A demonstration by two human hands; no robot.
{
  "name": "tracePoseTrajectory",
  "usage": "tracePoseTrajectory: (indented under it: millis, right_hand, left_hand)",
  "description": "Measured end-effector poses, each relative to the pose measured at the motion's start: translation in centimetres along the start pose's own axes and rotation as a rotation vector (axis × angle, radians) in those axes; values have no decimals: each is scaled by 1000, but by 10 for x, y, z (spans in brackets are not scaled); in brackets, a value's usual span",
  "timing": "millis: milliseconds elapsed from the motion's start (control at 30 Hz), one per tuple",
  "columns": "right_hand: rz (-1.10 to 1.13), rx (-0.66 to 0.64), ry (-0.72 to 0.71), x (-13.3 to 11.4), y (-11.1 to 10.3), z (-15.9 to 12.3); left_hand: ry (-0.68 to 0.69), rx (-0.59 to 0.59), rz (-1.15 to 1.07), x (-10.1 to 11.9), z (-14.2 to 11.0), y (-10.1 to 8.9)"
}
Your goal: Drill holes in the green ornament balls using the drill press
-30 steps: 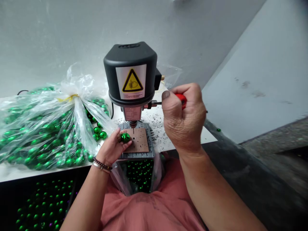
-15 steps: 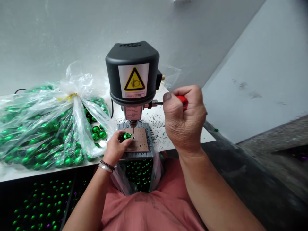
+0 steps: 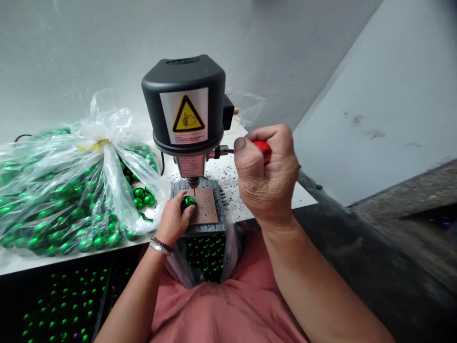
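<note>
My left hand pinches a shiny green ball between thumb and fingers, on a brown board. Just above the ball is the thin bit of a black bench drill press; I cannot tell whether they touch. The board lies on the machine's grey base. Raised to the right of the drill head, my right hand is wrapped round the red knob of the feed lever, whose thin rod runs to the machine.
A tied clear plastic bag of many green balls fills the left of the white table. Several loose balls lie beside it. Dark shavings are scattered right of the base. More green balls sit below the table edge.
My left hand has shifted the green ball right across the board toward the bit, covering the board's hole. The right hand keeps its grip on the knob. The view has moved slightly.
</note>
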State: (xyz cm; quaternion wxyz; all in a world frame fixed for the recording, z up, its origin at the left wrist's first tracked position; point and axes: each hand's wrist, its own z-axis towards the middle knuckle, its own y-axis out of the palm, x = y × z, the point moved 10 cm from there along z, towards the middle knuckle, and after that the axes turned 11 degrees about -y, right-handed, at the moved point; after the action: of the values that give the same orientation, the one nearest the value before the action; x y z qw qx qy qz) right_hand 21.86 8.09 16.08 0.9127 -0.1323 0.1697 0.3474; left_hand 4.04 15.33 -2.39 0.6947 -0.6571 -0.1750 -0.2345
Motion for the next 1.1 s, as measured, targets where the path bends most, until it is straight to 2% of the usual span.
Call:
tracePoseTrajectory:
  millis: [67, 133, 367, 600, 833, 1100]
  right_hand:
    - [-3, 2, -2, 0, 0, 0]
    - [-4, 3, -1, 0, -1, -1]
    - [0, -11, 0, -1, 0, -1]
    - [16, -5, 20, 0, 0, -1]
    - [-17, -1, 27, 0, -2, -2]
    - [-15, 4, 34, -1, -2, -1]
  left_hand:
    - [-109, 1, -50, -9, 2, -3]
    - [-148, -19, -68, -12, 4, -4]
    - [-59, -113, -81, 0, 11, 0]
    - [-67, -180, -101, 2, 22, 5]
    - [-14, -142, -86, 3, 20, 5]
    - [-23, -227, -137, 6, 24, 17]
